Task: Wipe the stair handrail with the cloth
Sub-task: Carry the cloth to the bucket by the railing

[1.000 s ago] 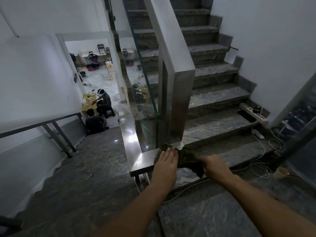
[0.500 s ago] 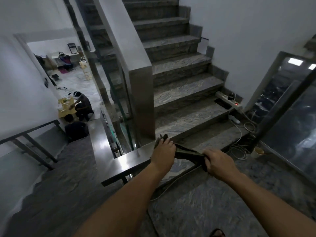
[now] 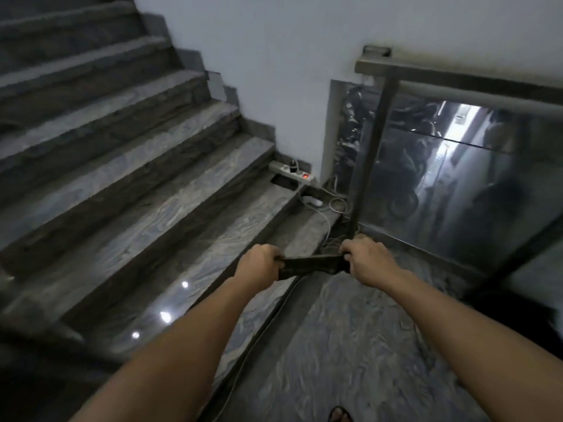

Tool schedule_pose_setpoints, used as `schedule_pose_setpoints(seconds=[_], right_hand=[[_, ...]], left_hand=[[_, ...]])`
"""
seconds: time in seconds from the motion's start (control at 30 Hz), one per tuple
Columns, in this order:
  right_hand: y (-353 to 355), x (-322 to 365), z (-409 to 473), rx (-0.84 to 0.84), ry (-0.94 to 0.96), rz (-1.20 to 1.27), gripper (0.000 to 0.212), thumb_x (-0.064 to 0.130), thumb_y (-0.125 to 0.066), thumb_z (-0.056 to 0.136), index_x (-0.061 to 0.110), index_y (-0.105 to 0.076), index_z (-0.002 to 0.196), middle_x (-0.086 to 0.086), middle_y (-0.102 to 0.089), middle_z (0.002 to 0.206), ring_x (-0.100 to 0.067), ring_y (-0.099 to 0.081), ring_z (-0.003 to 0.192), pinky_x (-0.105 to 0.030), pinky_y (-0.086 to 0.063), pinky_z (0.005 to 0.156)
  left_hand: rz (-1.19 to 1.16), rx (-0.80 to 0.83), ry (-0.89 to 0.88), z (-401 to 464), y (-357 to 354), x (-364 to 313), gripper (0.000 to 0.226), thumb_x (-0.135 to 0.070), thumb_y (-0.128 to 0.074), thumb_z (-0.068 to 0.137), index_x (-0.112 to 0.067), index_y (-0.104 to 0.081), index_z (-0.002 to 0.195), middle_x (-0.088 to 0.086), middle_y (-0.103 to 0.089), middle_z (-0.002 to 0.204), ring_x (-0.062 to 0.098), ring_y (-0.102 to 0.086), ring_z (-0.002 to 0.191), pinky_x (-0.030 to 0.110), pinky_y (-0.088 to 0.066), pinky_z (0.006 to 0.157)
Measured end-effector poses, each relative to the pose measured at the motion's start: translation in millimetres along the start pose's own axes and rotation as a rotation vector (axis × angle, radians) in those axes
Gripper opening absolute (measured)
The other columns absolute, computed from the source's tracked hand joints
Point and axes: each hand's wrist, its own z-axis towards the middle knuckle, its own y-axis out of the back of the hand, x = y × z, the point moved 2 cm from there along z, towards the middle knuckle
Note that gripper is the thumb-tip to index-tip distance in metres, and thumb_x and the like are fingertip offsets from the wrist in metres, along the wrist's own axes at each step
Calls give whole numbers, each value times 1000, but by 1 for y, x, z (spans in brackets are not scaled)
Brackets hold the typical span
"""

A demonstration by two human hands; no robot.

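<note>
Currently both the left hand (image 3: 258, 264) and right hand (image 3: 364, 260) are fisted on the dark cloth (image 3: 309, 264), stretched between them above the landing, so cables (image 3: 330, 220) near the steps could snag a foot.
</note>
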Motion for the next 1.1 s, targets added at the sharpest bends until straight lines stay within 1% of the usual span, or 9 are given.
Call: schedule_pose_setpoints(seconds=[0.17,0.27,0.37,0.47,0.6,0.73,0.8,0.97,1.1], right_hand=[[61,-85,21,33,-167,94,20,21,-53,90,27,-66,103,-9,-67,110,-31,-59,103,-36,-42,80],[92,-127,24,18,-272,158,20,21,-54,90,30,-68,100,-6,-68,107,-30,-60,100,-33,-42,77],[112,-167,22,18,-368,190,17,24,-54,90,31,-69,97,-7,-69,106,-29,-61,97,-35,-46,78],[126,-206,18,22,-460,226,16,24,-55,90,31,-69,94,-5,-68,104,-27,-61,96,-37,-50,79],[134,-261,18,25,-572,234,14,23,-57,89,28,-70,91,-1,-65,104,-25,-59,98,-36,-50,82],[127,-323,16,-5,-719,241,15,20,-59,89,24,-72,96,1,-49,97,-27,-55,105,-38,-47,90],[114,-353,12,-13,-811,231,16,19,-60,88,23,-72,98,-2,-51,100,-27,-54,106,-38,-47,91],[59,-419,-9,-14,-1061,267,20,16,-59,84,24,-73,95,-6,-61,112,-28,-58,107,-38,-50,89],[3,-453,-38,-19,-1234,309,25,12,-57,81,27,-75,87,-5,-69,103,-28,-62,94,-36,-53,82]], left_hand=[[-22,59,-89,77,25,-91,7,-24,-63,85,-24,-68,81,-1,-65,76,15,-60,66,32,-51,64],[-41,66,-137,108,33,-142,10,-24,-64,83,-22,-73,82,1,-68,71,13,-58,56,37,-58,65],[-40,102,-211,138,33,-187,13,-26,-62,85,-25,-74,85,0,-69,74,14,-62,62,39,-59,70],[-18,151,-286,168,25,-230,18,-24,-60,85,-25,-75,95,2,-70,81,16,-64,72,33,-57,74],[29,240,-342,216,3,-281,20,-26,-61,81,-23,-76,94,4,-74,80,17,-69,66,29,-58,67],[68,343,-429,273,-35,-334,16,-27,-65,81,-21,-78,89,2,-73,71,15,-70,64,30,-59,66],[92,407,-480,300,-63,-362,14,-26,-66,82,-20,-78,86,1,-72,64,14,-70,60,29,-59,65],[136,449,-605,350,-160,-417,16,-27,-71,80,-22,-77,94,6,-75,88,21,-69,81,31,-57,73],[181,507,-669,364,-248,-438,21,-32,-68,80,-24,-77,96,7,-74,92,25,-69,87,33,-57,76]])
